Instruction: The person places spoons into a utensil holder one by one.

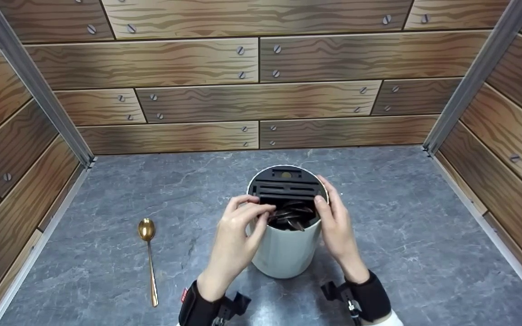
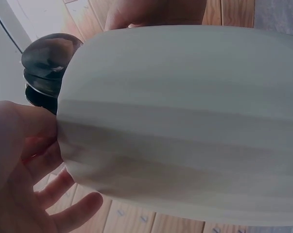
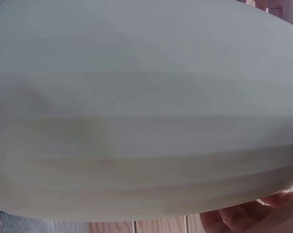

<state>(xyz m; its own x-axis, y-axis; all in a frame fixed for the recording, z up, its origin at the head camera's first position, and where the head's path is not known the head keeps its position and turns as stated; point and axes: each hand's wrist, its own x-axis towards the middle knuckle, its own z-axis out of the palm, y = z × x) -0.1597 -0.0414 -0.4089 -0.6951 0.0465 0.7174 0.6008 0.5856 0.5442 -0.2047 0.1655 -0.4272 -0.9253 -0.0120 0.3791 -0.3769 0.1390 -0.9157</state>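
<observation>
A pale grey-green utensil holder (image 1: 283,253) stands upright on the grey tabletop, with a black slotted insert (image 1: 286,183) across the back of its mouth. Several glossy dark spoons (image 1: 293,213) sit bunched in the front opening, and their rounded heads (image 2: 48,58) rise past the rim in the left wrist view. My left hand (image 1: 238,228) is at the left rim, thumb and index finger pinching at the edge of the dark spoons. Around the right side, my right hand (image 1: 339,222) holds the utensil holder, thumb at the rim and fingers along the outer wall.
A gold spoon (image 1: 148,258) lies on the tabletop to the left, bowl pointing away. Wood-patterned panels (image 1: 197,102) enclose the back and both sides, with grey metal posts (image 1: 469,77) at the rear corners.
</observation>
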